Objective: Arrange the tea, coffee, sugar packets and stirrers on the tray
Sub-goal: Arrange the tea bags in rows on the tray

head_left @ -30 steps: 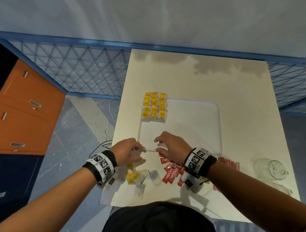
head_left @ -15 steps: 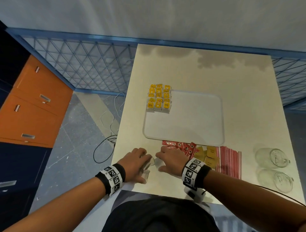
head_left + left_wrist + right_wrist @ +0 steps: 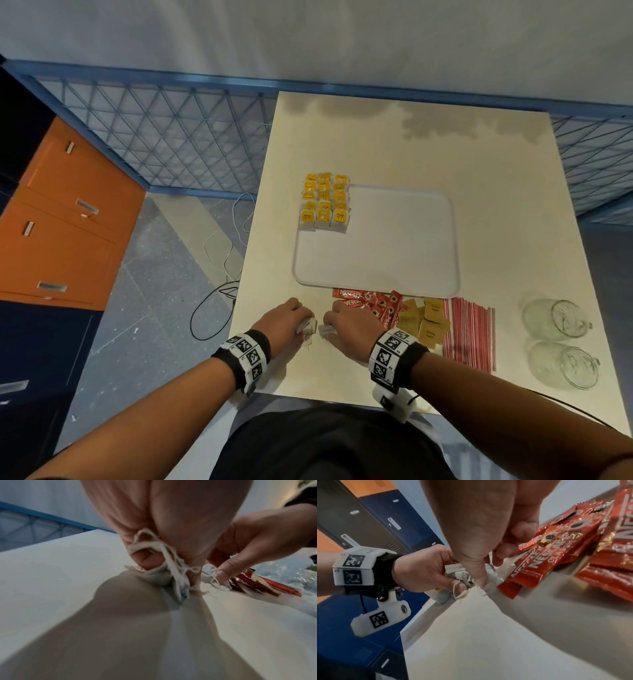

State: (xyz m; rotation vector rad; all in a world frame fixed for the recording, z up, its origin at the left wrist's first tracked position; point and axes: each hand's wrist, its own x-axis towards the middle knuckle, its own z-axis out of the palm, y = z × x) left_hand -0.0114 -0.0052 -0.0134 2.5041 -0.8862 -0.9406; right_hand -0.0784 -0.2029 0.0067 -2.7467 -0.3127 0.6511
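Note:
A white tray (image 3: 376, 260) lies mid-table, with several yellow-tagged tea bags (image 3: 325, 202) stacked in rows at its far left corner. In front of the tray lie red coffee sachets (image 3: 370, 303) (image 3: 556, 547), brown sugar packets (image 3: 424, 318) and red-and-white stirrers (image 3: 469, 329). Near the table's front edge my left hand (image 3: 305, 320) (image 3: 154, 561) grips a crumpled bunch of white tea bags (image 3: 307, 325) (image 3: 161, 574) (image 3: 458, 576) with loose strings. Right beside it my right hand (image 3: 329, 325) (image 3: 481, 580) pinches another white tea bag (image 3: 325, 329) (image 3: 211, 573) against the table.
Two clear glass jars (image 3: 555, 318) (image 3: 565, 365) lie on their sides at the table's right edge. The left table edge drops to a floor with cables (image 3: 219, 274). Orange drawers (image 3: 68, 222) stand at the left. A blue mesh fence (image 3: 171, 137) runs behind.
Both hands drew back from the tray's near edge to the table's front edge. They closed on the loose tea bags lying there. The head view tilted up.

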